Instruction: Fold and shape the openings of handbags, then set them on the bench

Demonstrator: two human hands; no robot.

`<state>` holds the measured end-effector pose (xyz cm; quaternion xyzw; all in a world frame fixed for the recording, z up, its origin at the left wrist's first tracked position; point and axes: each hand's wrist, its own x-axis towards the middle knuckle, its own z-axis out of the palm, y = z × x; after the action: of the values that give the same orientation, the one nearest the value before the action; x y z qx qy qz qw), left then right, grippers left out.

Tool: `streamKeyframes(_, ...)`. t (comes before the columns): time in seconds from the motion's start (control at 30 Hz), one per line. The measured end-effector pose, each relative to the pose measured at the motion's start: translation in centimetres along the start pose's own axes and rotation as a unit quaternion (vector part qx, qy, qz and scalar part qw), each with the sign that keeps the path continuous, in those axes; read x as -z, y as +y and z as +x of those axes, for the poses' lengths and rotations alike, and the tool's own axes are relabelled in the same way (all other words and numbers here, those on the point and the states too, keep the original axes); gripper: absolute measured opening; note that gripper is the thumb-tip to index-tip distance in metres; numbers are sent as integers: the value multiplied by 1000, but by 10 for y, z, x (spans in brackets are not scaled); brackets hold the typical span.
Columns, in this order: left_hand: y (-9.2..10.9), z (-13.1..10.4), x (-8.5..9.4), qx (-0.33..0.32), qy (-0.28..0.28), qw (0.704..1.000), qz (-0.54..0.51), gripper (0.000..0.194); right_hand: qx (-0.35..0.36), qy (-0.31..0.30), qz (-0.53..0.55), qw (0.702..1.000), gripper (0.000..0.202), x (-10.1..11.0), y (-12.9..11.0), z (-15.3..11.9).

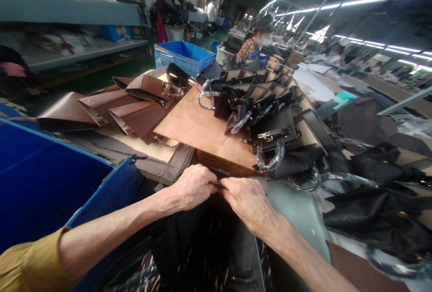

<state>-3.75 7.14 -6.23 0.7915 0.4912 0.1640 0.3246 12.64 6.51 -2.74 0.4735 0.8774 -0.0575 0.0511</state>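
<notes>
My left hand [197, 185] and my right hand [248, 199] meet at the lower middle, fingertips nearly touching. Both are closed, pinching the upper edge of a black bag [209, 242] that sits upright on my lap. Its dark opening faces me, and the inside is too dark to make out. Just beyond my hands lies a brown board [199, 125] on a yellow-brown crate. Many black handbags [273, 121] with plastic-wrapped handles crowd the board's right side.
Brown bag pieces [138, 112] lie at the left on a padded surface. A large blue bin [43, 184] stands at the near left, another blue bin [184, 56] farther back. A pale green stool [297, 211] is right of my hands. A seated person [249, 49] works beyond.
</notes>
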Motion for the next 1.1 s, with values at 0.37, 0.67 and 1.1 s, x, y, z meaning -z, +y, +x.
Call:
streamKeyframes(0.37,1,-7,27,10,-90,994,-62,54,-13,-10,29,999,20,-1,2,7)
streamKeyframes(0.67,-10,-28,27,84,-70,988,-105,35,-13,-20,44,999,11,1,3,6)
streamKeyframes(1.1,0,-8,12,32,-4,996,88,21,45,-16,-11,999,13,2,-1,8)
